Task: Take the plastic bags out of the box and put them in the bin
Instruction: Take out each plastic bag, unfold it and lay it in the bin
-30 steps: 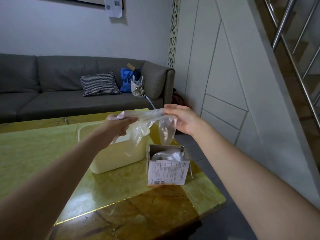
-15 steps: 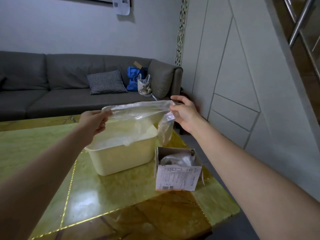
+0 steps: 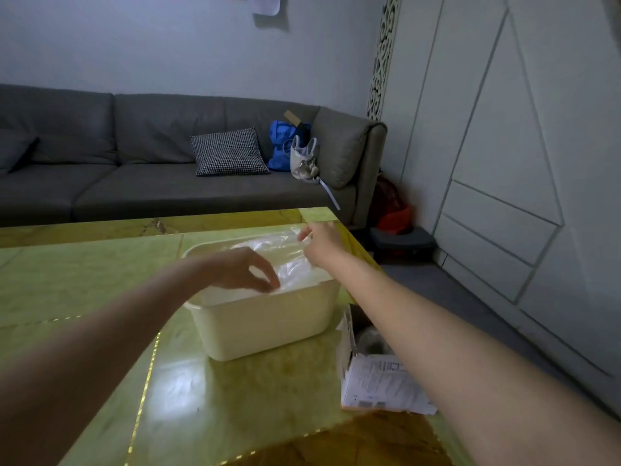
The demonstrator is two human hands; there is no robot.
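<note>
The bin [image 3: 268,326] stood on the table [image 3: 84,287], with the box [image 3: 376,375] just beside it to the right, nearer the table's front edge. A plastic bag [image 3: 285,260] lay in the bin, the left hand [image 3: 242,270] over its near side and the right hand [image 3: 319,242] at its far right corner. Behind the table ran a sofa [image 3: 134,163], a cushion [image 3: 228,151] and bags [image 3: 292,149] on its right end.

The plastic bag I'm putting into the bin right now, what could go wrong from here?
1. The plastic bag lies puffed up across the bin, with its far edge near the rim by your right hand; it may spring back up or slide out once released.
2. Your right forearm crosses just above the open box, which sits near the table edge; pulling back could knock it off.
</note>
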